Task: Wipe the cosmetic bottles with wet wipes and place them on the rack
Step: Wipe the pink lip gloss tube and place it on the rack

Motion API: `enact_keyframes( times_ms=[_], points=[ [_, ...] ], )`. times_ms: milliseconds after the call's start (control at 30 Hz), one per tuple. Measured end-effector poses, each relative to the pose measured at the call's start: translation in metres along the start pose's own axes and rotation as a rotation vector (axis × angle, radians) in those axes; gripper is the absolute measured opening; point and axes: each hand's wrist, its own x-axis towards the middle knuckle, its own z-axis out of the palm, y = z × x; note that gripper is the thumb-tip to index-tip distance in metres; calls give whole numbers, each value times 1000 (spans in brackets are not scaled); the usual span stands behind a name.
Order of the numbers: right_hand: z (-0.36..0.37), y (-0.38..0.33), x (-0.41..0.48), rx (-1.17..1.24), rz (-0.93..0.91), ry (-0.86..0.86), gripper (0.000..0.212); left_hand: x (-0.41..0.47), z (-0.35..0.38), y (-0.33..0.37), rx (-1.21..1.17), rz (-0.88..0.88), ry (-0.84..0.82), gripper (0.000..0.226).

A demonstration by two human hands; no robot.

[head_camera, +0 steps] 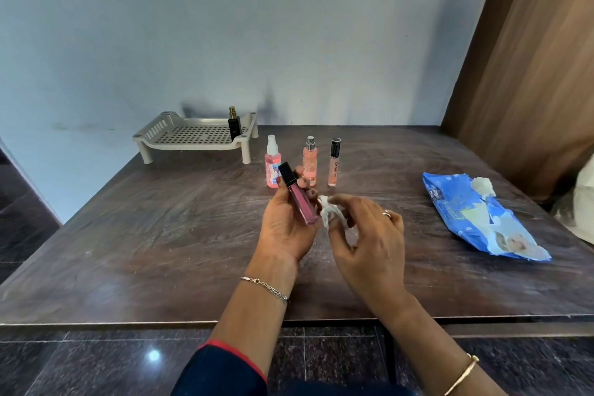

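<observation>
My left hand (286, 228) holds a pink lip gloss tube (297, 194) with a black cap, tilted, above the table. My right hand (366, 235) pinches a crumpled white wet wipe (329, 210) right beside the tube's lower end. Behind them stand a pink spray bottle (272, 165), a peach spray bottle (310, 162) and a peach lip gloss tube (334, 164). The beige plastic rack (180, 135) sits at the back left with a dark perfume bottle (234, 125) upright on it.
A blue wet wipe pack (466, 212) lies open at the right, a wipe (482, 186) sticking out of its top. The dark wooden table (160, 251) meets a pale wall behind and a brown panel (530, 74) on the right.
</observation>
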Motion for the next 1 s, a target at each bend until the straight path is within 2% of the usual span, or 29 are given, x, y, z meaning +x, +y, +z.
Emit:
enact_keyframes(
  times_ms=[233,367,533,600,700,800,900,1000],
  points=[
    [5,-13,-2,57,-109,45,22,-1,5,-3,-150,-70,55,35],
    [8,-7,0,89,-115,23,24,-6,8,-4,-135,-106,4,23],
    [10,0,1,402,-90,11,18,-7,13,-5,-30,-151,75,30],
    [9,2,2,472,-95,18,16,-8,12,-5,-30,-182,46,25],
    [6,2,6,477,-116,2,19,-9,11,-4,-99,-233,-44,17],
    [3,3,8,441,-150,-3,23,-10,15,-4,-127,-238,-49,23],
    [3,6,7,375,-178,-8,24,-11,18,-3,-94,-215,-12,9],
    [5,9,5,314,-189,-18,23,-7,14,-3,-101,-224,23,20]
  ],
)
